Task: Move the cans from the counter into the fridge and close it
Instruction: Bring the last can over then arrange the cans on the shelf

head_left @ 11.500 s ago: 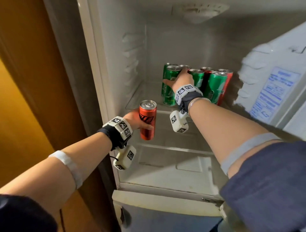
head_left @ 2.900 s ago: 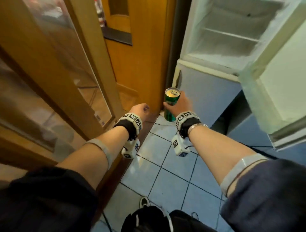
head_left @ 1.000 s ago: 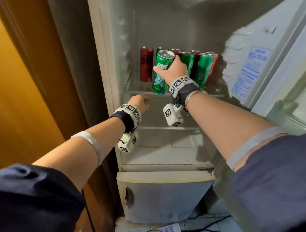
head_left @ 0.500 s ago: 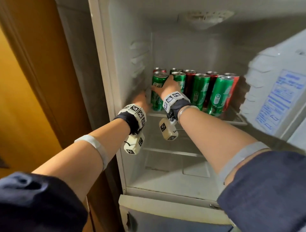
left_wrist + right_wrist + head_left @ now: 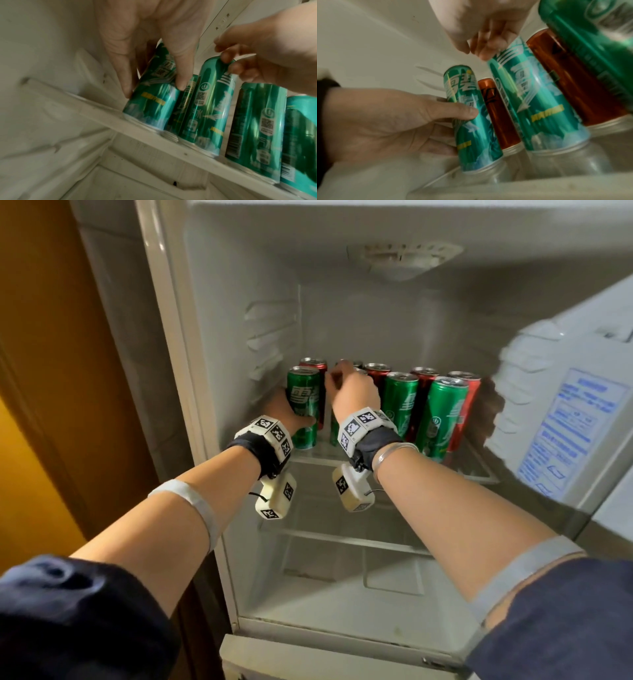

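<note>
The green cans (image 5: 467,108) carry white Chinese characters "雪碧" and a QR code. The blue sticker (image 5: 568,436) on the fridge door (image 5: 548,392) is too small to read.

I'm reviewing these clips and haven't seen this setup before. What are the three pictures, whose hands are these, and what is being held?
No machine here: a person wears three cameras. The large picture comes from the head, looking into an open fridge. The other two come from cameras strapped to each wrist, looking along the fingers. On the fridge's glass shelf stand green and red cans in rows. The left hand grips the leftmost green can, thumb in front and fingers behind it. The right hand touches the top of the next green can with its fingertips; whether it really grips it I cannot tell. The checkered blocks on the wrists are part of the recording gear.
</note>
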`<state>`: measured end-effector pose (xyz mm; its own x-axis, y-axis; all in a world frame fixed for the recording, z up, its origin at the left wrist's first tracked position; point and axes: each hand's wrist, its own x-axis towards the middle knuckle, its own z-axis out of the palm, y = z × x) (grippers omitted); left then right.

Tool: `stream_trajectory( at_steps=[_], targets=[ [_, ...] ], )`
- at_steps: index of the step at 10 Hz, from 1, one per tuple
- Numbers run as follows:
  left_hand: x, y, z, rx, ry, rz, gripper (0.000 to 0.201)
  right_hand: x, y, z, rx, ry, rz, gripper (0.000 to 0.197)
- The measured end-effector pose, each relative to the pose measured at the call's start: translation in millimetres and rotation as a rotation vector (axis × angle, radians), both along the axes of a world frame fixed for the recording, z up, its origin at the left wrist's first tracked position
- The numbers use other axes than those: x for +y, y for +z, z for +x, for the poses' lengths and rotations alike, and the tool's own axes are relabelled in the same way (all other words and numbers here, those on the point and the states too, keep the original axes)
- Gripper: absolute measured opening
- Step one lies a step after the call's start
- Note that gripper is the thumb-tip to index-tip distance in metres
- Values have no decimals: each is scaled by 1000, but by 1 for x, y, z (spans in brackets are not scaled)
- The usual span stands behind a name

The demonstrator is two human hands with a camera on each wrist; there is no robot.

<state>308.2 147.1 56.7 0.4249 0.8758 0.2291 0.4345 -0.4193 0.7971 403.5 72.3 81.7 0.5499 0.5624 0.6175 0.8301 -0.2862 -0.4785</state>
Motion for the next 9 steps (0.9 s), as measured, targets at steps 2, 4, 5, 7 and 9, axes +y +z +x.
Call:
stream_trajectory(
  at_steps=[2,4,5,7,9],
  targets=[
    [11,2,4,34,57,0,58,-3,3,12,-114,-44,54,39],
    [24,4,13,-10,152,8,65,1,1,24,-74,-64,-97,36],
    [29,1,24,14,136,45,76,2,-3,27,-112,-65,-106,36],
    [40,5,28,124,74,229,81,5,-11,26,-132,-82,-92,39],
    [51,28,39,188,110,394,49,4,-13,27,-142,-46,-37,35]
  ],
)
